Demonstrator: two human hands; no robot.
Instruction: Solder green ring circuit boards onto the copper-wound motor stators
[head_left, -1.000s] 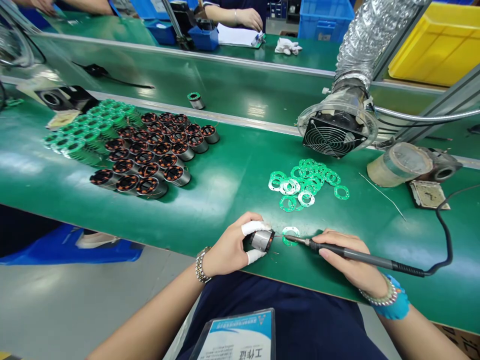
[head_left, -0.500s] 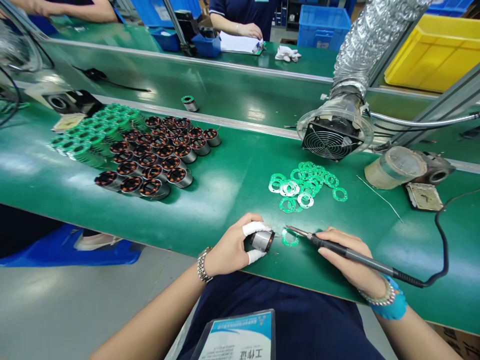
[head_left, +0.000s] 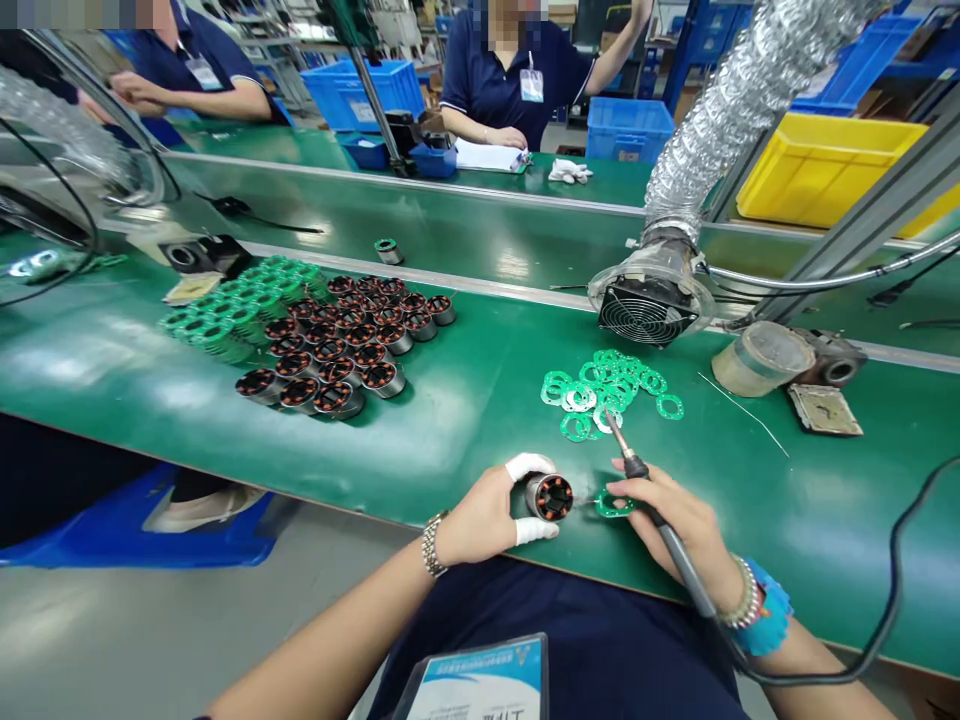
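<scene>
My left hand point(head_left: 487, 510), white coverings on its thumb and a finger, grips a metal motor core point(head_left: 550, 497) whose copper-wound end faces right. In my right hand point(head_left: 682, 530) are a soldering iron point(head_left: 667, 535), its tip pointing up and away, and a green ring board point(head_left: 613, 503) pinched at the fingertips beside the core. Beyond the hands lies a loose pile of green ring boards point(head_left: 619, 380). At the left stand rows of wound cores point(head_left: 330, 345) and stacks of green ring boards point(head_left: 240, 300).
A fan with a foil duct point(head_left: 646, 310) stands at the back. To the right are a round container point(head_left: 761, 358), a square sponge tray point(head_left: 825, 410) and a wire point(head_left: 742, 412). One core point(head_left: 388, 251) sits behind the rail. Two people are across the bench.
The core has turned to show its wound end. My right hand has picked up the ring board from the table, and the iron now points upward. The head view has tilted up.
</scene>
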